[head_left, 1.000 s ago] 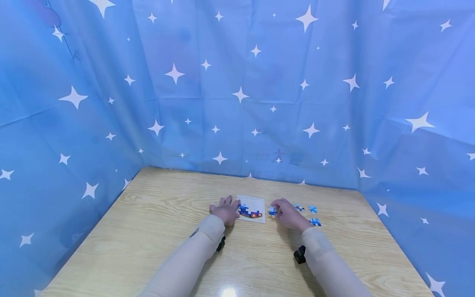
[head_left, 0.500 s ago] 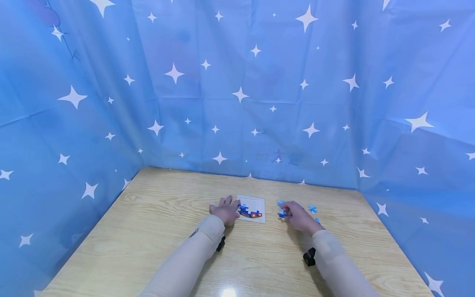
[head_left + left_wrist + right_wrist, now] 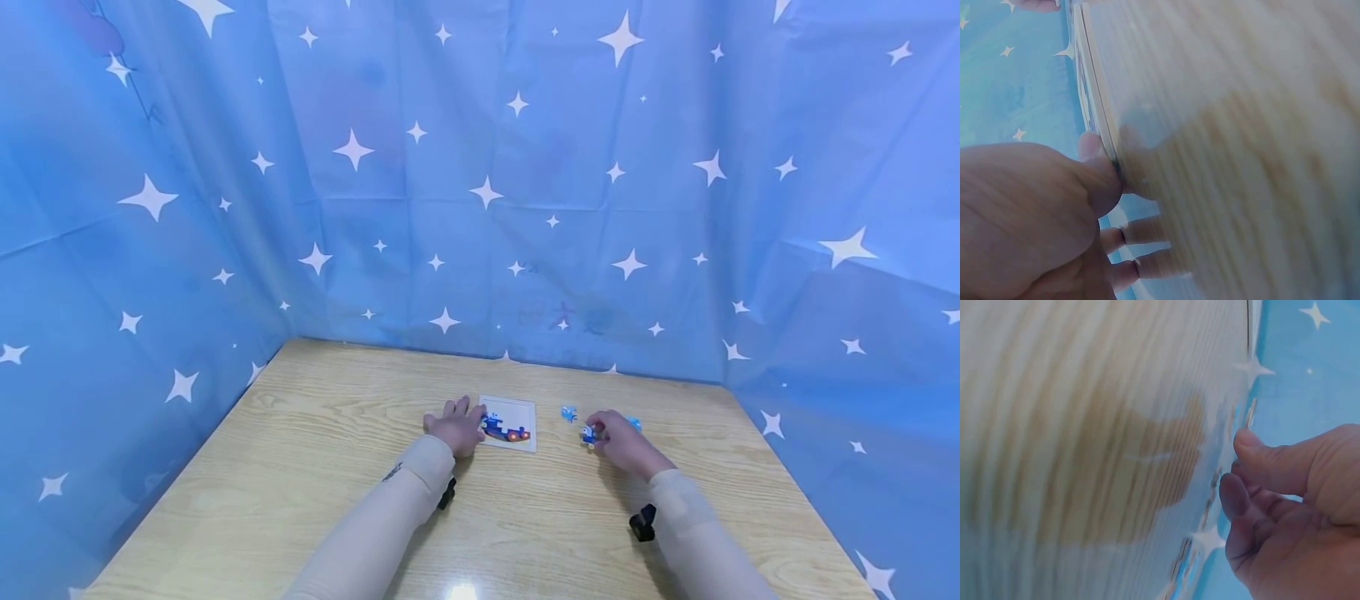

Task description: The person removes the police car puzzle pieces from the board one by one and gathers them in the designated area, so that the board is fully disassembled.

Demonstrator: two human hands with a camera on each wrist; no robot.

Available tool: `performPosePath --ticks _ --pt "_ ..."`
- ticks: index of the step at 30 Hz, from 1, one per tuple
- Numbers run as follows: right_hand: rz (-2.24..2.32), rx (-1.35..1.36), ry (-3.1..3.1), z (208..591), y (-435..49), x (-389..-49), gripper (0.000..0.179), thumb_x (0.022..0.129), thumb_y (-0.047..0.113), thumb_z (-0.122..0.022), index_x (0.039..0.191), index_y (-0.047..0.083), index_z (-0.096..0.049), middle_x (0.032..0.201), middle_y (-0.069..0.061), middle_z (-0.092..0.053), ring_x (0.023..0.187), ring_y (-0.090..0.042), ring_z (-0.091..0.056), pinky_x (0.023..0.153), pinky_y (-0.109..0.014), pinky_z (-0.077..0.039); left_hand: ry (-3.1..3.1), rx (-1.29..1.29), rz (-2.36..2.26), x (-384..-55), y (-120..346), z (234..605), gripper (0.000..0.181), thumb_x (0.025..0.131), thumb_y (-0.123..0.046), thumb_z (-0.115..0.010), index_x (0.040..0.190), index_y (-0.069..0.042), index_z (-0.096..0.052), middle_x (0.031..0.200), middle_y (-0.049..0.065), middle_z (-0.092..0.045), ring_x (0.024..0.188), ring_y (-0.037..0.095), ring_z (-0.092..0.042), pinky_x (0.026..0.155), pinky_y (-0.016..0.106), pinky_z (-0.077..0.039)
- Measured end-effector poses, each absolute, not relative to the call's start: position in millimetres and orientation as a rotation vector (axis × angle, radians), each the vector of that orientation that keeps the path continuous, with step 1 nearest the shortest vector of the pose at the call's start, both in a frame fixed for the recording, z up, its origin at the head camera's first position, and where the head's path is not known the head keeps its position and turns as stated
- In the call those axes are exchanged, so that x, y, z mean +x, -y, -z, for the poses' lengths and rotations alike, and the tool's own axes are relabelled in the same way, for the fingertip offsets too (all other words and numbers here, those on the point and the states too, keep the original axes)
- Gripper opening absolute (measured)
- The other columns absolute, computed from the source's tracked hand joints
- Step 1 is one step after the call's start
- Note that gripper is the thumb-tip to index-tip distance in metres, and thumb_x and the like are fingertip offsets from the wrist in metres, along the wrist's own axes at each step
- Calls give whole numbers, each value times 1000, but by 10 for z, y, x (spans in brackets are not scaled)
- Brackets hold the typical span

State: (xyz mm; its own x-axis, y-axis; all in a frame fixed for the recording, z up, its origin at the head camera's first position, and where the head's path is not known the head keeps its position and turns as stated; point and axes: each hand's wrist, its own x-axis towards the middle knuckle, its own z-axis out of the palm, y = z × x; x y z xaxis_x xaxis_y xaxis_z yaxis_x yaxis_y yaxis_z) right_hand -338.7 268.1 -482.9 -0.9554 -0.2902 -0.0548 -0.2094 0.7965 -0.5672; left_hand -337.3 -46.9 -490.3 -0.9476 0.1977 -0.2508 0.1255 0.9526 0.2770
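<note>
In the head view a white square puzzle board (image 3: 508, 406) lies on the table, with part of a boat picture in its lower half. My left hand (image 3: 455, 427) rests at the board's left edge, fingers spread. To the right of the board, my right hand (image 3: 624, 444) pinches a blue and white puzzle piece (image 3: 588, 435) by its side. Seen from the right wrist, the thumb and fingertips of that hand (image 3: 1291, 506) are drawn together near the tabletop. A light-blue puzzle piece (image 3: 569, 413) lies between board and right hand; another puzzle piece (image 3: 633, 422) shows partly behind the hand.
The wooden table (image 3: 345, 467) ends at a blue curtain (image 3: 487, 275) with white stars, at the back and both sides. My right hand hides the tabletop beneath it, where other pieces lay in earlier frames.
My right hand has moved right, away from the board, with the pinched puzzle piece. The light-blue piece it covered now shows, and pieces farther right are hidden. My left hand stays put.
</note>
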Motion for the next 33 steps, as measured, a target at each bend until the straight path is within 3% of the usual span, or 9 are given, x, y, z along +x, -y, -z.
performPosePath --ticks 13,25,33 --pt "817 -369 -2848 4800 -2893 -3394 36 92 -14 -61 127 -10 -59 116 -21 -58 100 -30 -58 84 -47 -50 -2806 231 -373 -3356 460 4844 56 108 -36 -46 161 -31 -29 170 4 -14 154 27 -13 107 66 -27" --pt "775 -360 -2869 4796 -2905 -3383 35 89 -15 -64 124 -13 -59 116 -22 -61 111 -40 -58 93 -55 -48 -2817 234 -368 -3403 463 4919 57 107 -37 -47 161 -31 -29 170 4 -14 154 28 -15 104 65 -30" --pt "745 -388 -2889 4824 -2905 -3383 35 89 -16 -64 123 -14 -60 114 -24 -59 110 -41 -58 95 -56 -47 -2836 268 -366 -3341 489 4888 56 107 -38 -47 161 -31 -31 169 4 -16 153 27 -17 101 61 -34"
